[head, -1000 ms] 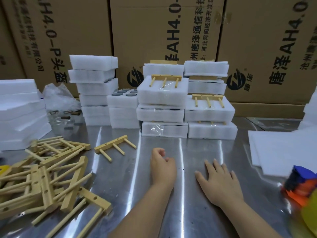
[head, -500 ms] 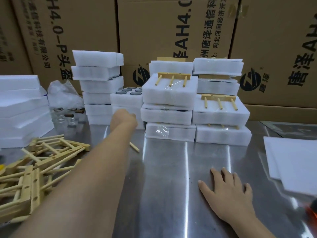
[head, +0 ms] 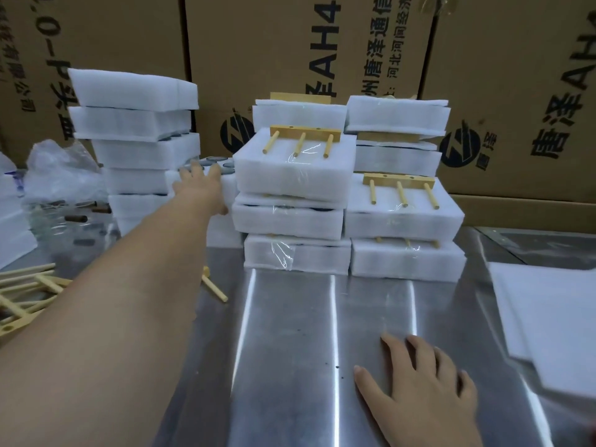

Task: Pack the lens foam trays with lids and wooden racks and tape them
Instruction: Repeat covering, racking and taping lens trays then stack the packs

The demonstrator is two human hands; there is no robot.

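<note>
reaching out with fingers spread and gripping nothing, the left hand (head: pixel 200 187) is at the uncovered tray (head: pixel 229 185), which lies right under its fingertips, dark lenses (head: pixel 225 163) showing just beyond them. probably best to take the tray low by its sides and lift it level so no lens spills. the right hand (head: pixel 419 382) rests flat on the table (head: pixel 290 350), well behind.

foam tray stacks (head: pixel 348 201) on table (head: pixel 290 350) before cartons (head: pixel 290 43); wooden racks (head: pixel 29 291) left.
</note>
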